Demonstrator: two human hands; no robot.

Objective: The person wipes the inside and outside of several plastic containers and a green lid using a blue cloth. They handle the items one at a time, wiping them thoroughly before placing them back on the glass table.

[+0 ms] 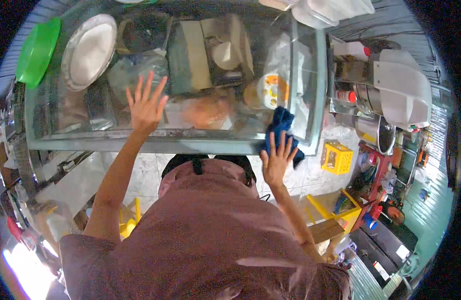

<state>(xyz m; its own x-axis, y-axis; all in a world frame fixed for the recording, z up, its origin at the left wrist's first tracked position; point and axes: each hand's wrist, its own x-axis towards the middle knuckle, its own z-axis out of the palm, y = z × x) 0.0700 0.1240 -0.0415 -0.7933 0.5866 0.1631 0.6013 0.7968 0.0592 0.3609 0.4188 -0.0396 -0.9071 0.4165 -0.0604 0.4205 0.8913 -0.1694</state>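
Observation:
Before me is a glass-topped display case (185, 145) with a pale metal frame. My left hand (146, 107) is spread above the glass, its fingers apart and holding nothing; whether it touches the glass I cannot tell. Over the case's near right edge, my right hand (278, 157) presses its spread fingers on a crumpled dark blue cloth (281, 122). Beneath the glass lie an open cardboard box (196, 52), a blurred orange item (208, 110) and clear plastic packaging. A round container with an orange-and-white patterned top (273, 91) is just beyond the cloth.
A green plastic basin (39, 52) and a white oval dish (89, 52) are at the far left of the case. White containers (317, 13) stand at the far right. Pots and bottles line the right side, above a yellow plastic crate (337, 158) on the tiled floor.

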